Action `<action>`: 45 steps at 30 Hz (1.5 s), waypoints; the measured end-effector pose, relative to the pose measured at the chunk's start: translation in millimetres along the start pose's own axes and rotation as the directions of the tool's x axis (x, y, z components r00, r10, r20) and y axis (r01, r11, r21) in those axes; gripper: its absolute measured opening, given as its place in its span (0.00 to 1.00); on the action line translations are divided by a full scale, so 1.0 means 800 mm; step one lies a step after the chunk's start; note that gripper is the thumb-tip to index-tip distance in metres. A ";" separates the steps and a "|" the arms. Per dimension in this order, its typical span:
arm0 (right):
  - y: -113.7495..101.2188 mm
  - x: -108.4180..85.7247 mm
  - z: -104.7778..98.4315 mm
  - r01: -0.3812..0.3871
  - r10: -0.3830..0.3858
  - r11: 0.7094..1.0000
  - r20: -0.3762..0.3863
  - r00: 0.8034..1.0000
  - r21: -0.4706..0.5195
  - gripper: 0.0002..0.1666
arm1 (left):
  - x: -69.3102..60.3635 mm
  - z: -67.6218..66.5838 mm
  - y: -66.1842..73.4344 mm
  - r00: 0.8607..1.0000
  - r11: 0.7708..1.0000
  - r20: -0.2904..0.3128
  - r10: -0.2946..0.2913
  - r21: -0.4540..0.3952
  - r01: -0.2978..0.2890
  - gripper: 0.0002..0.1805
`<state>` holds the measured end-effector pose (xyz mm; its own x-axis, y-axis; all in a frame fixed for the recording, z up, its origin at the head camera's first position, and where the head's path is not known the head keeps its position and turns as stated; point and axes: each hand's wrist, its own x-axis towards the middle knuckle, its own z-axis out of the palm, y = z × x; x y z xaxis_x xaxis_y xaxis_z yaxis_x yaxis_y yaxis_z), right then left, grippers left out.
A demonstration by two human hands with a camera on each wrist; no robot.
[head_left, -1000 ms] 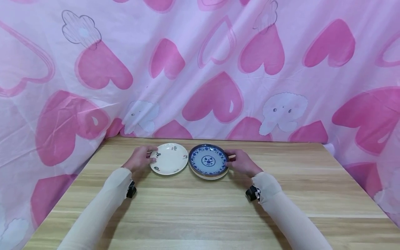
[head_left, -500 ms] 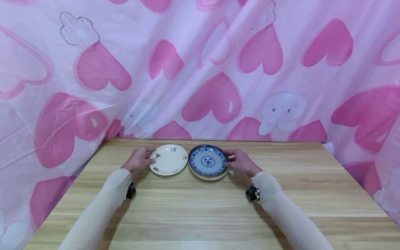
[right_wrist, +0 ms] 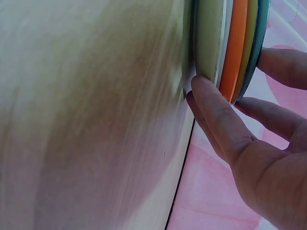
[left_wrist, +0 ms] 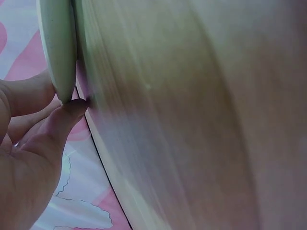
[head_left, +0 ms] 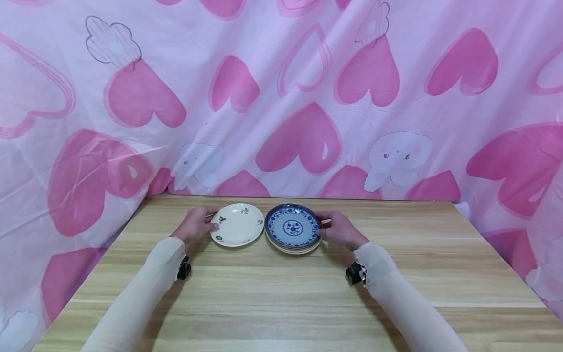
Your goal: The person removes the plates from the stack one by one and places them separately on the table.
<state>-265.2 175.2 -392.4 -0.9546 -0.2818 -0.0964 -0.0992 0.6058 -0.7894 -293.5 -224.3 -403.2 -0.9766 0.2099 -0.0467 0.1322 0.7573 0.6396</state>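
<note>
A cream plate (head_left: 239, 225) with small dark prints around its rim lies face up at the table's far side. My left hand (head_left: 195, 225) pinches its left edge, and in the left wrist view fingers (left_wrist: 72, 112) touch the pale rim from the table side. Close on the right is a stack topped by a blue-and-white patterned plate (head_left: 292, 226). The right hand (head_left: 342, 230) holds the stack at its right edge. From the right wrist, the stack shows a cream plate (right_wrist: 208, 40) lowest, an orange plate (right_wrist: 235, 48) and a dark-rimmed top plate.
The wood-grain table (head_left: 264, 298) stretches toward me from the plates. Just behind them is its back edge, where a pink heart-patterned cloth (head_left: 299, 137) hangs. The cloth also runs down both sides.
Both hands stay at the edges of the plates, which lie in the same places. Only a slight shift of the head view shows.
</note>
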 end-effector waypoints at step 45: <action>0.003 0.002 0.000 0.014 -0.014 1.000 0.010 1.000 0.004 0.33 | -0.006 0.011 0.068 0.960 0.922 0.158 0.230 -0.352 -0.163 0.30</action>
<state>-266.7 176.5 -394.6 -0.9504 -0.2976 -0.0910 -0.1114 0.5986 -0.7933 -280.3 -178.5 -374.6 -0.8804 0.4738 -0.0191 0.2214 0.4465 0.8670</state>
